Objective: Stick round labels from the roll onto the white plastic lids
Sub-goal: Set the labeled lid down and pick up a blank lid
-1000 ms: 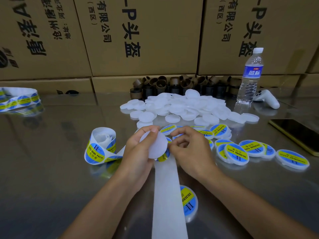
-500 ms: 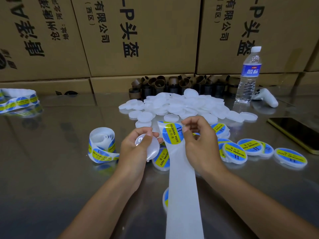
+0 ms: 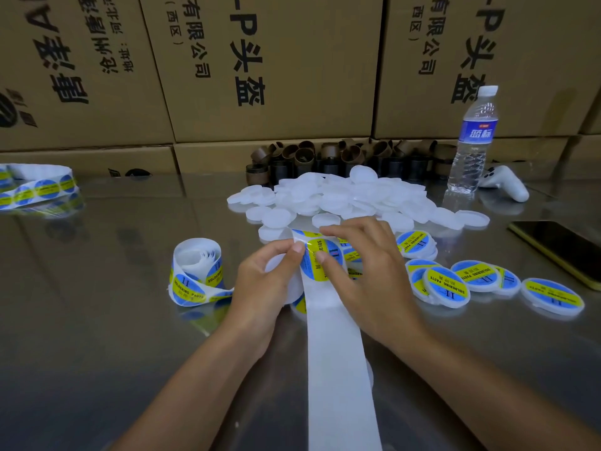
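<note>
left hand [image 3: 260,288] gripping lid [image 3: 274,264], right hand [image 3: 367,275] pinching label [image 3: 317,270], now brought together

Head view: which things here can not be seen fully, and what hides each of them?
- The white lid in the left hand: mostly behind its fingers and the round label.
- Whether the label touches that lid: hidden by the right hand and the label itself.
- The phone: cut by the right edge.
- The far label roll: cut by the left edge.

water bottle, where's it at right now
Head view: the water bottle stands upright, far right on the table, before the cardboard boxes, between the blank lid pile and a white controller.
</note>
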Demonstrator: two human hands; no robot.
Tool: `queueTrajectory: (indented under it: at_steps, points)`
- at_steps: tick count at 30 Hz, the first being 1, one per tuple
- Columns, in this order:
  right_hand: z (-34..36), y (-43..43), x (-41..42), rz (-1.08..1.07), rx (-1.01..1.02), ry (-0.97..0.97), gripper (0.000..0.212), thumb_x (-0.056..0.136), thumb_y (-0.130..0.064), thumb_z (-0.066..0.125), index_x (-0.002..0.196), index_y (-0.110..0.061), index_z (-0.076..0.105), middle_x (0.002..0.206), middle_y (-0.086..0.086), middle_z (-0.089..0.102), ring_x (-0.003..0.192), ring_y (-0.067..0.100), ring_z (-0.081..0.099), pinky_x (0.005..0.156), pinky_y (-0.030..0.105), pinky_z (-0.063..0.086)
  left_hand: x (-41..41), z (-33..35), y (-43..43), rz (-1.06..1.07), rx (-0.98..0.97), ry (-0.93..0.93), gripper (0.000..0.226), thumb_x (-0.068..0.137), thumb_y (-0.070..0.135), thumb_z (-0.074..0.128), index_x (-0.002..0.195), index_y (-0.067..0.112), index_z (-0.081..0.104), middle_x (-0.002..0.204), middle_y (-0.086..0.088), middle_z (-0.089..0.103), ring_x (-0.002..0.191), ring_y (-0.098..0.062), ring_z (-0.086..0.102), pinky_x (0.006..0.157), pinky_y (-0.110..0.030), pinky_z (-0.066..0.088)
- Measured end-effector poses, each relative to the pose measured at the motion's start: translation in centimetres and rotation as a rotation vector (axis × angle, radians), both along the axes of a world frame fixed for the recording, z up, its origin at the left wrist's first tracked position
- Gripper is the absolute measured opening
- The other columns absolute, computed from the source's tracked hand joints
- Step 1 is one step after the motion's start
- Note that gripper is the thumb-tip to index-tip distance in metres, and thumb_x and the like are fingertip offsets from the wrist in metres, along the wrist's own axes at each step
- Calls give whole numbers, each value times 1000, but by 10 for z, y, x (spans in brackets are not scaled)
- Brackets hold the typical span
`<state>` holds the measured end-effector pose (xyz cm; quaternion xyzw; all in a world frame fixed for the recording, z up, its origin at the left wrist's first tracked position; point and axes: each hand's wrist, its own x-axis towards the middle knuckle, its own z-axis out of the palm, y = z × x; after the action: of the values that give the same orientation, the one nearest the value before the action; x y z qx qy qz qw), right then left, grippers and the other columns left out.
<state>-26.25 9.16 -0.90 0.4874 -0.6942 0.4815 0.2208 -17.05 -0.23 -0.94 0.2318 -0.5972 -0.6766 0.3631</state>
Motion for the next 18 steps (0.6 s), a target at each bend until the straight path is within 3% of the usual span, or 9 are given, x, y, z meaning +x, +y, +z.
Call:
queueTrajectory:
  at_steps: [8, 13, 18]
  points:
    - [-1, 1, -2, 11, 81, 50, 32, 82, -26, 63, 110, -12, 69, 100, 2, 65, 97, 21, 54, 85, 31, 42, 1, 1, 1, -55, -6, 8, 16, 91, 22, 61, 95, 12, 73, 101, -13, 73, 104, -35, 66, 100, -53, 46]
    - [0, 1, -2, 19, 79, 70, 27, 80, -25, 65, 102, -11, 72, 95, 1, 68, 94, 22, 59, 82, 36, 45, 1, 0, 1, -73, -29, -7, 14, 90, 24, 62, 89, 16, 74, 100, -13, 73, 103, -34, 66, 100, -52, 47]
    - [0, 2, -3, -17, 62, 106, 22, 76, -25, 69, 94, -12, 72, 86, -3, 68, 85, 18, 60, 80, 27, 36, 2, -1, 0, -58, -33, -12, 15, 86, 23, 65, 74, 23, 75, 98, -14, 73, 92, -27, 68, 93, -46, 50]
